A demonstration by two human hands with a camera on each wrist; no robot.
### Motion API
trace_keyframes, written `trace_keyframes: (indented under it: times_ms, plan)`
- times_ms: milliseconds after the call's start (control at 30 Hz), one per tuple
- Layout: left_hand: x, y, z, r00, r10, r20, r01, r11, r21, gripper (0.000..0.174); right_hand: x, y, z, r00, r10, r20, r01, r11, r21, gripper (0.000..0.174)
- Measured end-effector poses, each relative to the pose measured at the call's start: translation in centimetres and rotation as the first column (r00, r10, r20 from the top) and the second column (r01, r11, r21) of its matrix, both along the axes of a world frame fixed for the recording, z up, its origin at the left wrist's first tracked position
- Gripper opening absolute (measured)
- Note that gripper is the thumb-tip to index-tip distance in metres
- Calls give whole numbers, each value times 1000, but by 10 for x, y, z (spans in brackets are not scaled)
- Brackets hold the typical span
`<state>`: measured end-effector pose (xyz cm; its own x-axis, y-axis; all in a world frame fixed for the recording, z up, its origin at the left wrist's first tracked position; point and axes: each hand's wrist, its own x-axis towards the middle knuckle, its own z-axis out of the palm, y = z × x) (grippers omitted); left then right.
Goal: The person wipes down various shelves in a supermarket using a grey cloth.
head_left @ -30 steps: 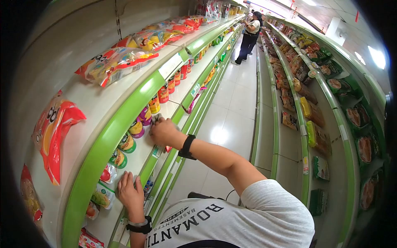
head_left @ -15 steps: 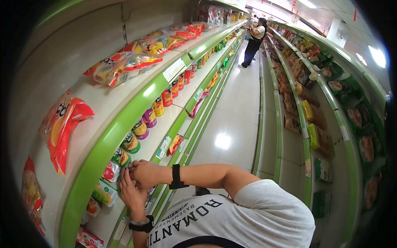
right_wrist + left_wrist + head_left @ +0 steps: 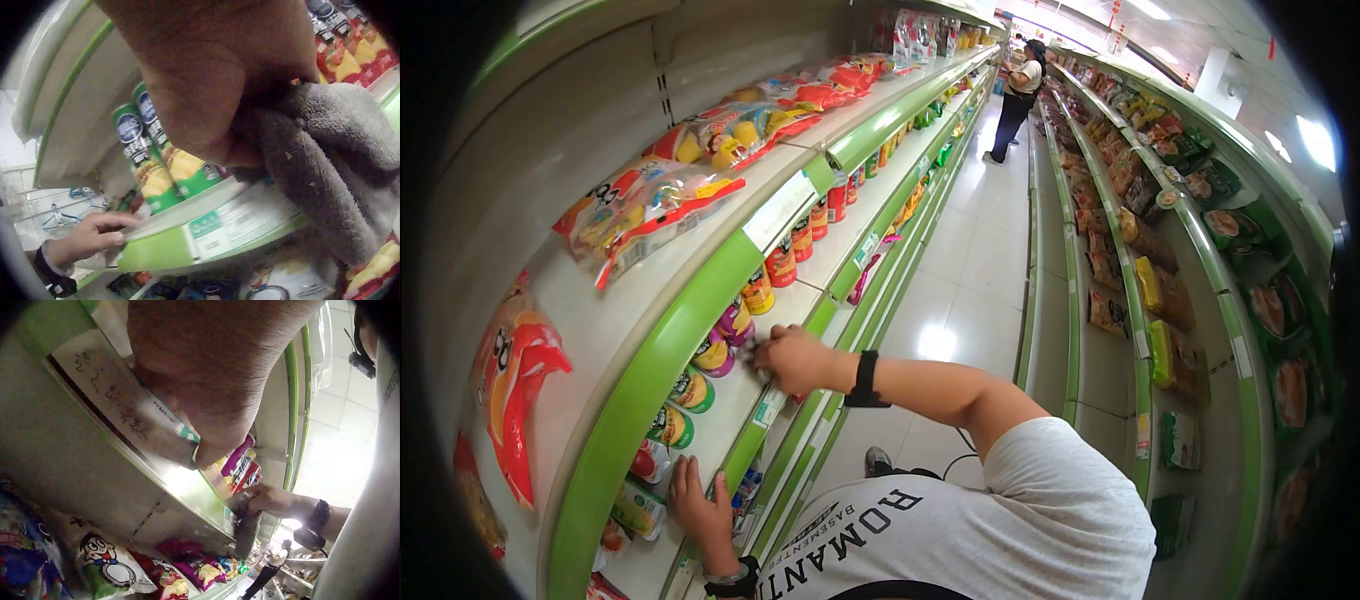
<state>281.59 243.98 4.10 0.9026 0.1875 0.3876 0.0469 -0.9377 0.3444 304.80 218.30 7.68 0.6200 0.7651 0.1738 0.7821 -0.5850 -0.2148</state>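
Note:
My right hand [image 3: 795,360] grips a grey towelling cloth [image 3: 319,169] whose folds hang out past the fingers over the shelf front. It is at the bare front strip of the shelf [image 3: 745,390], beside purple chip canisters [image 3: 725,340]. Green chip canisters [image 3: 147,162] stand nearer to me on the same shelf. My left hand [image 3: 703,510] rests on the shelf's front edge with its fingers extended, close to small snack packs [image 3: 640,508]. Seen from the left wrist, the cloth [image 3: 247,534] dangles from the far hand.
Large red-and-clear snack bags [image 3: 645,215] lie on the shelf above, behind its green front rail [image 3: 670,330]. Yellow [image 3: 757,292] and red canisters [image 3: 781,263] continue along the row. A person [image 3: 1017,100] stands far down the aisle [image 3: 950,270]. Packaged food [image 3: 1165,290] lines the opposite shelves.
My right hand with the cloth came back along the shelf to my left hand, then moved away again to the purple canisters. The left hand stayed at the shelf edge.

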Motion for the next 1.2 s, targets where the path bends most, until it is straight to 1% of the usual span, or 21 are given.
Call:
trace_keyframes:
  times_ms: [100,167,267,333,367,433,467,500,533,567,633,667,767,833,900,967,1033,1067,1100,1167,1200]
  plan:
    - [1,2,-4,1000,-11,13,10,1000,21,48,33,-32,11,986,-165,32,168,981,-96,38]
    - [1,0,-3,1000,-6,5,5,1000,31,47,55,-48,10,958,-260,120,276,951,-141,33]
    - [0,-2,1,1000,4,-7,-4,999,41,45,67,-53,3,956,-281,88,291,948,-133,30]
    - [1,-4,3,1000,3,-14,-3,999,41,45,61,-42,-10,946,-220,238,254,959,-125,24]
    - [1,-4,3,1000,8,-17,-7,999,42,45,51,-34,-4,965,-200,172,224,965,-134,25]
    - [2,-5,3,1000,14,-22,-13,999,42,44,28,-12,-15,980,-111,164,139,975,-173,23]
    - [1,-5,3,1000,10,-10,-9,999,41,44,10,-3,-11,984,-14,175,34,993,-114,25]
    - [1,-5,2,1000,5,1,-5,999,41,44,-8,7,-8,984,49,171,-33,995,-93,29]
    - [0,-5,2,1000,5,-1,-5,999,43,44,-21,21,-11,993,79,92,-70,993,-99,41]
    - [0,-4,1,1000,5,-7,-5,1000,31,45,-35,31,-11,985,99,141,-91,994,-62,37]
    - [1,-3,0,1000,3,-18,-3,1000,24,45,-35,30,-7,984,170,45,-171,984,39,29]
    - [2,-3,-1,1000,13,-15,-12,1000,20,45,-26,25,-5,985,169,45,-171,985,38,29]
    - [2,0,-3,1000,6,-14,-6,1000,16,46,-14,4,5,991,136,-5,-135,988,76,25]
    - [-1,0,-3,1000,12,-6,-12,1000,13,46,19,-19,1,997,48,65,-50,998,30,23]
    - [-1,0,-2,1000,22,-20,-23,999,-24,47,41,-35,2,996,-71,61,75,994,-82,39]
    - [5,-2,-1,1000,-2,-8,2,999,-34,45,52,-46,-1,990,-73,120,76,997,-19,19]
    - [-1,-1,4,1000,22,-19,-22,999,-26,44,74,-62,7,977,-196,87,207,968,-140,21]
    - [19,-11,5,1000,-15,-1,15,999,-35,44,85,-86,17,965,-224,138,243,960,-140,21]
    - [-1,-7,11,999,27,-23,-28,999,-20,45,84,-72,10,973,-179,145,197,972,-125,22]
    - [13,-8,9,1000,29,-11,-29,999,-17,46,95,-78,-3,962,-197,189,223,967,-125,30]
    - [0,-6,8,999,46,-9,-46,999,-10,47,96,-82,-7,964,-216,157,224,974,-38,35]
